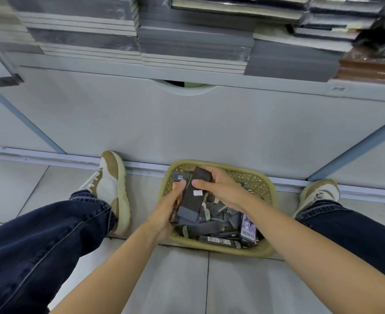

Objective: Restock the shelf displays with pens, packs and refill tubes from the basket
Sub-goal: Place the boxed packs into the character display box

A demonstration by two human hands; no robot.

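Observation:
A yellow-green plastic basket (267,186) stands on the floor against the shelf base, filled with several dark packs and boxes, among them a purple cartoon pack (248,226). My left hand (169,207) holds a stack of dark packs from below and the left side. My right hand (218,186) grips a long dark box (192,198) at the top of that stack, thumb on its face and fingers over its far end. Both hands are above the basket's left half.
The grey shelf base panel (187,123) with a curved cutout rises behind the basket. Stacked notebooks (193,41) fill the shelf above. My shoes (112,186) and jeans-clad legs flank the basket on the tiled floor (187,279).

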